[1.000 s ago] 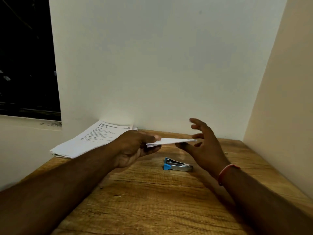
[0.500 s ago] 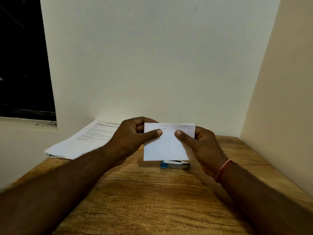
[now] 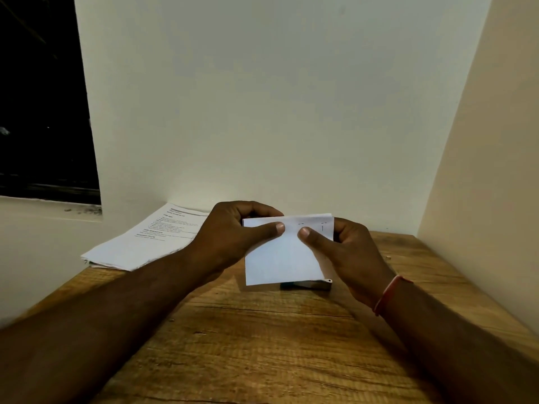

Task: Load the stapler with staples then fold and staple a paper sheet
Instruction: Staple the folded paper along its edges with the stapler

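A folded paper sheet (image 3: 284,255) is held upright just below the centre of the frame, raised above the wooden table (image 3: 262,330) and gripped from both sides. The left hand (image 3: 230,240) is closed on the sheet's upper left corner. Its thumb is laid flat across the near face, pointing toward the middle, and its curled fingers are wrapped behind the top edge. The right hand (image 3: 353,255) is closed on the upper right part in the same way, with the thumb pressed on the near face and the fingers tucked behind the sheet's right edge. The two thumb tips are set close together on the upper part of the sheet, parted by a narrow gap. The lower half of the sheet hangs free between the two wrists. A few small dark marks are seen near the sheet's upper right corner; what they are cannot be told. The stapler (image 3: 309,284) lies on the table at the sheet's lower right edge and is mostly hidden by it, so that only a grey strip and its right end are shown; it is apart from both hands. A red band (image 3: 389,293) is worn on the right wrist, right of centre in the frame. A stack of printed papers (image 3: 140,243) is laid at the table's far left corner, left of the left hand, against the pale wall (image 3: 277,112). A dark window opening (image 3: 40,97) is seen in the upper left of the frame.
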Motion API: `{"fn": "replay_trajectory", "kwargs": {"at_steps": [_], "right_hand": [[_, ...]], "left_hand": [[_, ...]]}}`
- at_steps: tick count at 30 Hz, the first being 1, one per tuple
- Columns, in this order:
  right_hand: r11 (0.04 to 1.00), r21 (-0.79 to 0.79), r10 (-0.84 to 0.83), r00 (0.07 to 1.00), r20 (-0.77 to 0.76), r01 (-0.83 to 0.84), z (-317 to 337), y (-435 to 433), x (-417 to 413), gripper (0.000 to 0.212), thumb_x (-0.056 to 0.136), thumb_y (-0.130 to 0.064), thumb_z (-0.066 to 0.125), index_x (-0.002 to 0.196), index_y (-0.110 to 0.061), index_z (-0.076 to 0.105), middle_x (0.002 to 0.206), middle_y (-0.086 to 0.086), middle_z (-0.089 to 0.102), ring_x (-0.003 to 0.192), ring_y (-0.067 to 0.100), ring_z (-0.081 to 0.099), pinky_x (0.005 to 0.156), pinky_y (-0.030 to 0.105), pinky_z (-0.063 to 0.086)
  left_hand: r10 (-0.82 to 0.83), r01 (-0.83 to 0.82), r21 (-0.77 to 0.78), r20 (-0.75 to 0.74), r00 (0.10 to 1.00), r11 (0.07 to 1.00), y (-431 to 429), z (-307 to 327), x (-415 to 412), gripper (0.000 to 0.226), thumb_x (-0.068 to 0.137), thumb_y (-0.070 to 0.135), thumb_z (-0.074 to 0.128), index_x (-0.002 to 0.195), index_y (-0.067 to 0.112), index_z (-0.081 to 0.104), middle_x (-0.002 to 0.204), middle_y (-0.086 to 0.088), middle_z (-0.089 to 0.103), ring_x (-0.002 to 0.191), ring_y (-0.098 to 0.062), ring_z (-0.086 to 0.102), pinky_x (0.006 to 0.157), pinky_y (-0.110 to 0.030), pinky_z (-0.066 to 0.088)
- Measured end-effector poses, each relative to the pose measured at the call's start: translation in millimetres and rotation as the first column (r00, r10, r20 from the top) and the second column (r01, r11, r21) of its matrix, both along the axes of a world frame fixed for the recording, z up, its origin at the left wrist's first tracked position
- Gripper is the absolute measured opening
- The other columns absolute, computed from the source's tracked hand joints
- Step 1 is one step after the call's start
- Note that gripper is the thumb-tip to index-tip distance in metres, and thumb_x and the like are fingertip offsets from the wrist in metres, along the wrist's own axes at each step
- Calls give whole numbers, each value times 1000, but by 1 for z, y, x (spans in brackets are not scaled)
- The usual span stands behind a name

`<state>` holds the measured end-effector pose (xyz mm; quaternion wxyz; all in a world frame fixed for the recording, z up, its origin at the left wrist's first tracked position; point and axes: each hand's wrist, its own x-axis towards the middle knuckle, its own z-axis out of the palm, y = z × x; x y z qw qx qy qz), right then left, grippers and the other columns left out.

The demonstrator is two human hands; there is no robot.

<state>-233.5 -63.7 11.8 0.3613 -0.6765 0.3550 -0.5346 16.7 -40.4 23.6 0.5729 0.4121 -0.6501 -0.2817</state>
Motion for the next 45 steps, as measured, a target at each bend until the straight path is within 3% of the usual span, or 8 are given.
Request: {"fn": "replay_trajectory", "kwargs": {"at_steps": [5,10,14,19,25,29,37,45], "right_hand": [[1000,-2,-9,1000,13,9,-2,-2,-2,25,86,-48,90,107,-35,87,104,-8,87,92,14,83,73,30,67],[998,13,-61,996,62,60,-3,-8,-5,11,99,-33,84,110,-30,86,107,-5,87,98,18,82,86,45,69],[995,73,-71,987,145,61,-1,-11,-9,18,101,-34,79,116,-25,84,112,2,86,108,29,81,95,57,68],[995,83,-75,986,150,63,-1,-13,-10,19,101,-34,79,117,-24,83,113,2,86,110,31,80,96,57,68],[991,-76,-116,992,-47,113,-4,-15,-9,6,100,-40,80,106,-40,80,104,-24,82,100,4,77,72,18,60],[973,-206,-138,979,-151,106,-2,-12,-9,5,100,-39,82,99,-36,79,98,-20,81,92,0,74,73,23,53],[926,-359,-170,978,-123,116,4,-6,-8,9,98,-41,78,106,-43,81,106,-13,80,105,7,73,86,29,59],[860,-341,-435,894,-104,379,6,-1,1,67,83,-41,96,136,-45,56,140,-15,58,125,7,55,99,27,50]], "left_hand": [[-6,6,26,-31,1000,1000,0,1,-4,13,91,39,93,103,34,91,108,8,88,97,-15,86,76,-28,67],[-148,187,163,-225,963,969,-2,4,-2,56,96,69,68,112,19,90,115,-12,87,104,-24,85,87,-34,69],[-247,331,165,-388,888,929,-7,2,8,46,102,52,72,109,10,88,112,-19,85,97,-30,82,86,-38,68],[-253,313,145,-329,910,938,-7,0,7,30,109,34,70,114,11,88,110,-18,84,96,-28,78,85,-36,68],[-117,118,35,-14,993,992,2,2,3,9,102,26,84,108,23,89,107,-5,89,99,-21,85,81,-28,68],[-56,55,12,129,990,998,6,3,1,11,100,35,84,103,27,91,104,6,89,99,-11,84,80,-20,62],[-140,139,27,28,990,990,9,9,-2,24,96,36,81,102,15,90,101,-5,88,92,-13,82,79,-24,64],[125,-74,-149,368,921,986,10,9,-5,15,106,27,79,92,32,80,92,8,80,86,1,71,70,-7,48]]}}
